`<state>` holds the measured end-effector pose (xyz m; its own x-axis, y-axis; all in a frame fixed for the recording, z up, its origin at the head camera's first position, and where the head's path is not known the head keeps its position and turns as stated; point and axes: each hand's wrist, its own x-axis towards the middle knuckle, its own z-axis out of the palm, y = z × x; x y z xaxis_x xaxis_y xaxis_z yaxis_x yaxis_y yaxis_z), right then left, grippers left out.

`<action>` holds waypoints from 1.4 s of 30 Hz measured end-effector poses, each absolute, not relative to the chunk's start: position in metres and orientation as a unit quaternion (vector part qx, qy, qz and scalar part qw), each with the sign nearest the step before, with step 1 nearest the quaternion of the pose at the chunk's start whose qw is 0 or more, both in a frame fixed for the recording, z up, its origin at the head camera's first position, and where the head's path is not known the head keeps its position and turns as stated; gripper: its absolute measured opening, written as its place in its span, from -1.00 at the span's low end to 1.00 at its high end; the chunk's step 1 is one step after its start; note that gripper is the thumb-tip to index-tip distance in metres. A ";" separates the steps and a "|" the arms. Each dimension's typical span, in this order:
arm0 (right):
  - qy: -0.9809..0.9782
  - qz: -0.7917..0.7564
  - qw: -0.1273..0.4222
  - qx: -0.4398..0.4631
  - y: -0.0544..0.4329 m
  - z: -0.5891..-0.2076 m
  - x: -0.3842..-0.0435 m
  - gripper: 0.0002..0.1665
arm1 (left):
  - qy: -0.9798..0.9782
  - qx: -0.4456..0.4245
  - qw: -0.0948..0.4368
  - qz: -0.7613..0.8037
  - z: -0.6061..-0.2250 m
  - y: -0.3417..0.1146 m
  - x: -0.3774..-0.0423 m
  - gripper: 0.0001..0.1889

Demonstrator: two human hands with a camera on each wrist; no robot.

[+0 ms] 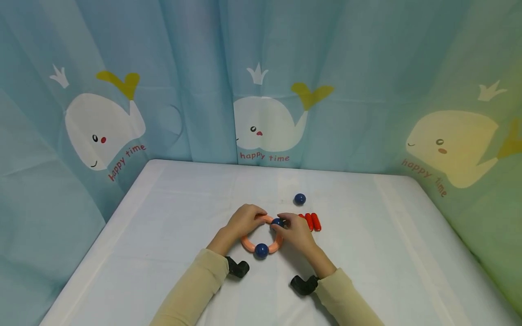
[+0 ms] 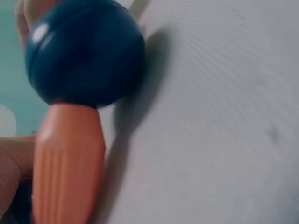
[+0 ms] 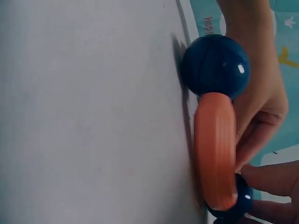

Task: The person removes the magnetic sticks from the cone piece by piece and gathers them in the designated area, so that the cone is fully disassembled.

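Observation:
Curved orange rods point(image 1: 247, 244) and blue balls make up a ring on the table. My left hand point(image 1: 244, 220) pinches the far orange rod point(image 1: 266, 218) and covers the ring's left part. On the far right of the ring, my right hand point(image 1: 297, 232) grips a blue ball point(image 1: 277, 222) between thumb and fingers. Another blue ball point(image 1: 261, 250) forms the near side; it looms large in the left wrist view point(image 2: 86, 53). In the right wrist view an orange rod point(image 3: 215, 149) runs from that ball point(image 3: 215, 65) to the one in my right fingers point(image 3: 271, 179).
One loose blue ball point(image 1: 300, 199) lies beyond my right hand. Several short red rods point(image 1: 316, 222) lie side by side just right of it, partly covered by the hand. A whale-print curtain point(image 1: 204, 90) hangs behind the white table point(image 1: 183, 194).

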<state>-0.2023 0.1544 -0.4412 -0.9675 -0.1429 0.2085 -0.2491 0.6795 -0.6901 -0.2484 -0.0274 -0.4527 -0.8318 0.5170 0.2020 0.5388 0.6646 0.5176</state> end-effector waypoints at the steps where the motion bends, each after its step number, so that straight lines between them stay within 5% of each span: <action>1: -0.913 0.388 0.064 0.106 0.153 -0.442 -0.203 -0.62 | -0.911 -0.288 0.024 -0.296 -0.454 -0.027 -0.249 -0.72; 24: -0.908 0.410 0.072 0.055 0.151 -0.449 -0.192 -0.64 | -0.900 -0.279 0.043 -0.333 -0.462 -0.032 -0.248 -0.77; 35: -0.906 0.418 0.014 0.060 0.158 -0.441 -0.191 -0.61 | -0.902 -0.279 0.047 -0.327 -0.460 -0.035 -0.247 -0.72; 42: -0.897 0.438 -0.019 0.056 0.163 -0.441 -0.193 -0.61 | -0.910 -0.264 0.058 -0.315 -0.438 -0.024 -0.217 -0.69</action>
<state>-0.1926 0.1634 -0.4409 -0.9931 -0.1160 0.0151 -0.0832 0.6102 -0.7878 -0.2166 -0.0235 -0.4381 -0.8544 0.4433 0.2709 0.5159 0.6621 0.5436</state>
